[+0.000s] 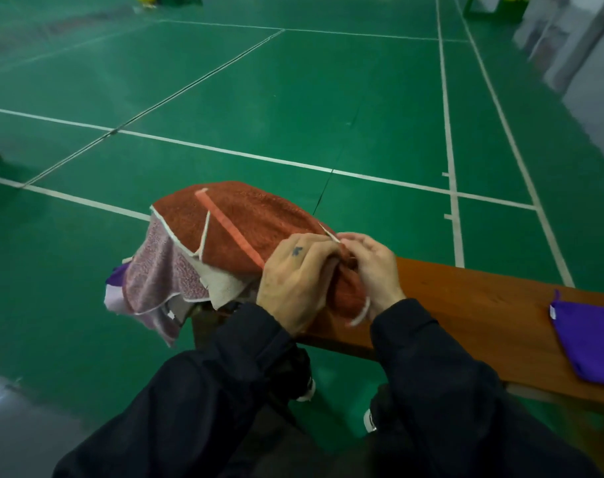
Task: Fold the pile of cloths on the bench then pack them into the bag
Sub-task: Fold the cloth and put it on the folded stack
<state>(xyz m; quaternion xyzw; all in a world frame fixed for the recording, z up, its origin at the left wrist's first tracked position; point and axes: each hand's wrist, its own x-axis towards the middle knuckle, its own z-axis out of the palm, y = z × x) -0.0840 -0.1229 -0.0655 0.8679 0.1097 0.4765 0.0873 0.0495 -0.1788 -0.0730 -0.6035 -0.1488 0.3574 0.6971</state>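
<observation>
A pile of cloths sits on the left end of the wooden bench [466, 298]. On top lies a rust-red towel [238, 222] with a white edge and a pale orange stripe. Under it hang a pink speckled cloth [152, 277], a white cloth [221, 282] and a bit of purple fabric [119, 272]. My left hand [293, 281] grips the red towel's near right edge. My right hand [372, 267] pinches the same towel's corner just beside it. A purple drawstring bag [590, 339] lies flat on the bench at the far right.
The bench runs from the pile toward the lower right, over a green court floor [293, 98] with white lines. My dark sleeves and shoes fill the foreground. Green crates [493, 8] stand far back, and a grey wall [590, 70] is at the upper right.
</observation>
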